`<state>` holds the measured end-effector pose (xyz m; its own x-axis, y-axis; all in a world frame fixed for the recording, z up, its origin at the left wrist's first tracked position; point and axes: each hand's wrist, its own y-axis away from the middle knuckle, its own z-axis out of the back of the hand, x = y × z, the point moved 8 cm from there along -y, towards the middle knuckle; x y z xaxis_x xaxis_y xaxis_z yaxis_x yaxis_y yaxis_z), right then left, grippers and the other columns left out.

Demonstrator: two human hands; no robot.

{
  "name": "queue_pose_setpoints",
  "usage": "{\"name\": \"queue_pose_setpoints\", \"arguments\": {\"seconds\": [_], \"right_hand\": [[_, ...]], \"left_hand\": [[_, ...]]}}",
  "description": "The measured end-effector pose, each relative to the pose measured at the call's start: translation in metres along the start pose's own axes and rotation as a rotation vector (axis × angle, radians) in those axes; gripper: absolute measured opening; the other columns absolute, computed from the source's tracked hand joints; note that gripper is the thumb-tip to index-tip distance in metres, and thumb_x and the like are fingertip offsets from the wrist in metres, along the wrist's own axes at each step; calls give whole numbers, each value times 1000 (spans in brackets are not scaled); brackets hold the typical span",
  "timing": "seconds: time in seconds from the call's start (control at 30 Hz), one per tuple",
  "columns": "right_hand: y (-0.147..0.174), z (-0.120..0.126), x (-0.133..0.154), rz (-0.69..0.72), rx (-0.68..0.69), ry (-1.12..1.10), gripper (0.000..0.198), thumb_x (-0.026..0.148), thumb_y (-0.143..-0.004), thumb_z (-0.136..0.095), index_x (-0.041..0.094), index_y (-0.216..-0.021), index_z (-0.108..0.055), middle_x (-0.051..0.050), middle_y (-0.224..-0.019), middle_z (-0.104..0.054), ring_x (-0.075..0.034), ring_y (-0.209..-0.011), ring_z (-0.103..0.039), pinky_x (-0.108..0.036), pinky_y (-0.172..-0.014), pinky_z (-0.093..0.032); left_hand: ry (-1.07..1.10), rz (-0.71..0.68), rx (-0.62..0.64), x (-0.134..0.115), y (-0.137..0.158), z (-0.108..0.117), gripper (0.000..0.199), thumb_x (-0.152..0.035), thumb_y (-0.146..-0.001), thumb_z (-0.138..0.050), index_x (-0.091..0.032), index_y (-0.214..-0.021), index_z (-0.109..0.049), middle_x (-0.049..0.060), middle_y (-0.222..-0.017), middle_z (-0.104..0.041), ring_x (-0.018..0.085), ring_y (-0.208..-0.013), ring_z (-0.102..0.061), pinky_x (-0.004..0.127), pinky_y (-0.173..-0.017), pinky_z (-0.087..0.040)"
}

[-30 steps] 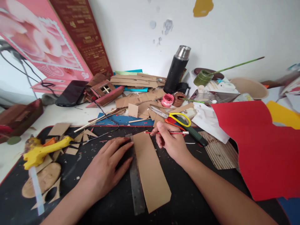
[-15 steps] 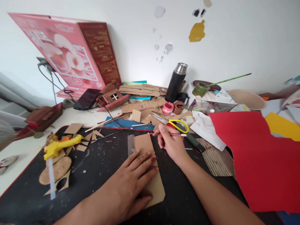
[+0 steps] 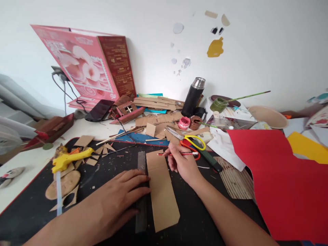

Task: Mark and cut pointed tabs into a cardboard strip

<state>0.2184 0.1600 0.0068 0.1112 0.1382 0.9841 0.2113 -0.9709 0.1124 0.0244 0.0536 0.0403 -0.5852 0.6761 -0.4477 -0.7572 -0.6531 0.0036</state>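
Observation:
My left hand [image 3: 120, 194] lies across a clear ruler [image 3: 141, 218], its fingers stretched out and the fingertips at the left edge of a cardboard strip [image 3: 164, 194]. The ruler lies lengthwise beside the strip on the black mat. One lower corner of the strip is cut off at a slant. In my right hand [image 3: 183, 167], a red pencil [image 3: 188, 153] is pinched, pointing left over the strip's top right corner. Just beyond that hand are scissors with yellow handles [image 3: 196, 141] and a dark green tool [image 3: 208, 159].
A yellow glue gun [image 3: 73, 159] lies at the left among cardboard scraps. Red sheet [image 3: 284, 184] and corrugated cardboard [image 3: 235, 181] cover the right. Behind stand a black flask [image 3: 192, 97], open paint jars [image 3: 183, 123] and a pink box [image 3: 84, 68].
My left hand has moved left off the cardboard strip and onto the ruler. The ruler now lies apart from the strip, to its left. My right hand still holds the pencil.

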Motion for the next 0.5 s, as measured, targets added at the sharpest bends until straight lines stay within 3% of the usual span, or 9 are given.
{"name": "queue_pose_setpoints", "arguments": {"seconds": [0.1, 0.3, 0.4, 0.5], "right_hand": [[2, -5, -3, -33, 26, -21, 73, 91, -86, -71, 18, -80, -73, 4, -51, -55, -10, -40, -49, -20, -37, -32], [7, -11, -5, -46, 43, -9, 75, 93, -84, -71, 18, -81, -73, 5, -50, -55, -11, -40, -49, -20, -37, -30], [8, -14, -5, -46, 45, 0, 74, 91, -85, -72, 17, -81, -73, 4, -51, -55, -11, -40, -49, -21, -38, -31], [10, -17, -4, -37, 52, -13, 73, 90, -85, -73, 17, -79, -73, 4, -51, -55, -10, -41, -49, -21, -38, -31]], "left_hand": [[76, 39, 84, -3, 2, -1, 69, -10, -90, -72, -43, -150, -62, -2, -161, -63, 29, -154, -53, 50, -130, -46], [166, 74, 209, -9, -18, 2, 56, -4, -80, -78, -34, -126, -70, 3, -143, -66, 33, -136, -61, 51, -119, -51], [171, 49, 219, -9, -24, 4, 47, -6, -79, -83, -32, -117, -72, 3, -140, -67, 32, -131, -63, 48, -114, -53], [177, 7, 169, -9, -23, 4, 48, -8, -80, -84, -31, -120, -70, 2, -141, -68, 30, -132, -62, 46, -118, -49]]}}
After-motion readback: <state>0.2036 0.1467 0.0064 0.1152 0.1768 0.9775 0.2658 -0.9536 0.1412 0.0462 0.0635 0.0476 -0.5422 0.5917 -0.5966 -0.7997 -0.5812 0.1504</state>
